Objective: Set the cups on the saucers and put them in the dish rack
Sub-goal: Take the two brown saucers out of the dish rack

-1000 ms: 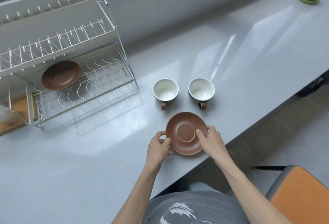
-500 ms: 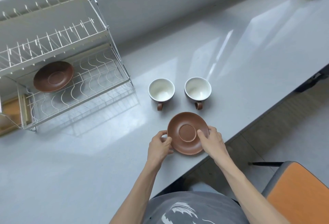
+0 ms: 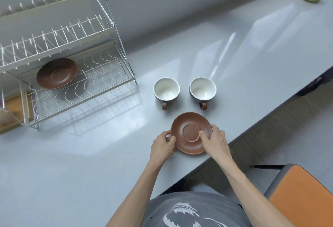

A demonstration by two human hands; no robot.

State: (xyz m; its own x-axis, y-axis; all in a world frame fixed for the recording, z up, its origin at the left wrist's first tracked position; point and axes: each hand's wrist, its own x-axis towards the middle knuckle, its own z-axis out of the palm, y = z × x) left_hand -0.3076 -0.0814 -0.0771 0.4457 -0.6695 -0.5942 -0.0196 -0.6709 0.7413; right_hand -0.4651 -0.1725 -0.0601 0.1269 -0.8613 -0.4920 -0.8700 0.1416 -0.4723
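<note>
Both hands grip one saucer at the counter's near edge, cups waiting just beyond.

Head view: the left hand and right hand pinch opposite rims of the saucer, fingers closed on it, likely steadying it for a cup. The left cup and right cup stand just beyond it; another saucer lies in the dish rack. Against the earlier frames, the grip is unchanged.
</note>
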